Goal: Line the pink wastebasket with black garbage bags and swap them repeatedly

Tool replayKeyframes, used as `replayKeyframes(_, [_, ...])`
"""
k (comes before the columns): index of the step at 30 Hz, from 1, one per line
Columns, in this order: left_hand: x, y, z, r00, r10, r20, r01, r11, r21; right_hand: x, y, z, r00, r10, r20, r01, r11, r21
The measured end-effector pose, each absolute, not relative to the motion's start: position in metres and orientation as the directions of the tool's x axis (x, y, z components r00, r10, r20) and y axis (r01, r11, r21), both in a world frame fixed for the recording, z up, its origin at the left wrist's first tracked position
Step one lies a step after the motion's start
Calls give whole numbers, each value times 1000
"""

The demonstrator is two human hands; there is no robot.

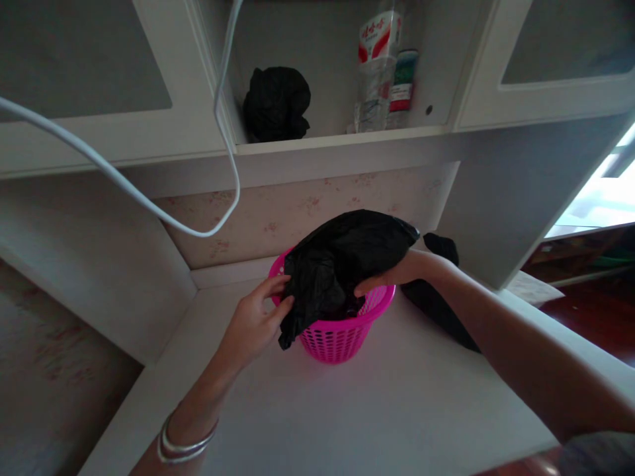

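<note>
Left hand (pixel 256 318) pinches black bag (pixel 342 254) at 8 o'clock, over pink basket (pixel 333 342). Right hand (pixel 411 266) seemingly grips 4 o'clock side; fingers partly hidden.

Left hand (pixel 255 320): bare, slim fingers. Left forearm (pixel 221 373): bare, fitted above the wrist with a bangle (pixel 186 451), silver-coloured, shiny, smooth, showing as two slender rounded bands; whether two rings or one coil, cannot be told. Right hand (pixel 399 268): bare, partly hidden. Right forearm (pixel 506 340): bare along its visible length. Right sleeve (pixel 600 455): grey cloth, soft edge, upper end of visible arm; weave too blurred to tell.
</note>
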State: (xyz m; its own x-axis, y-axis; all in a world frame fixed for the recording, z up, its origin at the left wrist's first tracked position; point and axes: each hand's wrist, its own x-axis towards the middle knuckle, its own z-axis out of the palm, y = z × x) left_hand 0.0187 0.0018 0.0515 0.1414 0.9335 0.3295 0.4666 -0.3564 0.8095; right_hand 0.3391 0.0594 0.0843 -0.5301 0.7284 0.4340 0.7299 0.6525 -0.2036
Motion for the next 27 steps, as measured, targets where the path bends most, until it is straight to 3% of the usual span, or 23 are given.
replayKeyframes(2, [17, 1, 53, 132, 921, 365, 527, -377, 761, 357, 55, 91, -594, 738, 321, 625, 674, -392])
replayKeyframes(5, [13, 3, 58, 75, 871, 486, 584, -433, 686, 385, 49, 94, -584, 784, 212, 506, 555, -660])
replayKeyframes(8, [9, 6, 66, 115, 765, 634, 647, -542, 537, 404, 42, 92, -260, 943, 209, 552, 323, -769])
replayKeyframes(10, [10, 6, 74, 224, 673, 705, 661, -636, 398, 404, 36, 94, 15, 949, 314, 562, 252, -788])
replayKeyframes(12, [15, 3, 81, 364, 582, 727, 615, -736, 282, 392, 27, 99, 85, 881, 465, 576, 337, -745])
replayKeyframes(14, [24, -4, 86, 493, 503, 710, 501, -831, 241, 372, 18, 105, -82, 813, 576, 628, 491, -603])
replayKeyframes(17, [39, -18, 89, 621, 429, 656, 312, -903, 295, 343, 8, 109, -434, 726, 534, 703, 643, -303])
replayKeyframes(20, [43, -30, 86, 689, 481, 542, 277, -866, 416, 333, 5, 104, -594, 656, 465, 704, 704, -94])
replayKeyframes(23, [37, -34, 78, 747, 544, 381, 400, -826, 396, 341, 0, 93, -603, 596, 530, 679, 733, -53])
replayKeyframes(27, [26, -30, 65, 750, 530, 396, 511, -844, 161, 358, -23, 72, -472, 519, 712, 674, 733, -88])
